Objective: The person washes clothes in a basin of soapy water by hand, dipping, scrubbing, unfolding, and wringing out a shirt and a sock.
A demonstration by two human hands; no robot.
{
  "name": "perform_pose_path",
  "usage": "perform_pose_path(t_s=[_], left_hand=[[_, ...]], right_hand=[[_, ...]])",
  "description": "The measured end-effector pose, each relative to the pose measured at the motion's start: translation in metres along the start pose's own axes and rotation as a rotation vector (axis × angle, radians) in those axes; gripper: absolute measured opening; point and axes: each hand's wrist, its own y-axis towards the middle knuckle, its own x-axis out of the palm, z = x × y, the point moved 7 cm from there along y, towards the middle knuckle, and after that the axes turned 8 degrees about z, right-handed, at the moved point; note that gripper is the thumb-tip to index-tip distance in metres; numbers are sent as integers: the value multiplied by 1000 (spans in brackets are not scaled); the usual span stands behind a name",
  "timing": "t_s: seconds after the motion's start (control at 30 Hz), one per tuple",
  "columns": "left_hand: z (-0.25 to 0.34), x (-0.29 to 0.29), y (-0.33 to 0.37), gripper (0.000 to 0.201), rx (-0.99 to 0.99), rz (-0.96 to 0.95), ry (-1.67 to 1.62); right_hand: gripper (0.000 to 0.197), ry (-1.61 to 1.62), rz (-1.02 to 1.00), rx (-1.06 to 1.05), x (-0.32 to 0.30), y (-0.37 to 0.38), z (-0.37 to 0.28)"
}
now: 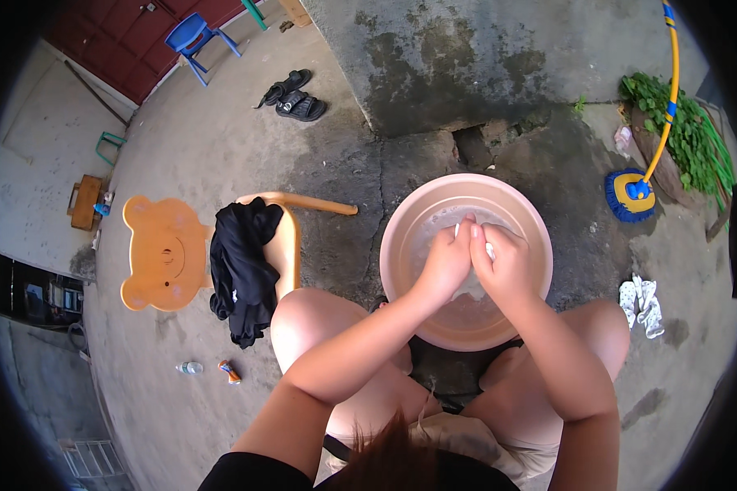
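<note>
A round pink plastic basin (pixel 401 237) stands on the wet ground between my knees, with cloudy, sudsy water in it. Over its middle my left hand (pixel 449 260) and my right hand (pixel 500 255) are pressed together, fingers curled and thumbs side by side. Bits of a small white cloth (pixel 490 248) show between the fingers, so both hands are closed on it. Most of the cloth is hidden, and its exact kind cannot be made out.
Left of the basin is an orange bear-backed chair (pixel 165 254) with black clothing (pixel 246 262) on it. A patterned white cloth (pixel 643 307) lies on the right, below a blue-and-yellow mop (pixel 630 195). Black sandals (pixel 297 100), a bottle (pixel 190 368) and a concrete wall (pixel 499 57) surround.
</note>
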Motion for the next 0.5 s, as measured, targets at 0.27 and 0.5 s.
perform_pose_path(t_s=[0.27, 0.5], left_hand=[[9, -7, -3, 48, -20, -3, -57], [8, 5, -10, 48, 95, -37, -19]], right_hand=[[26, -11, 3, 1, -6, -5, -13], [24, -72, 11, 124, -11, 14, 20]])
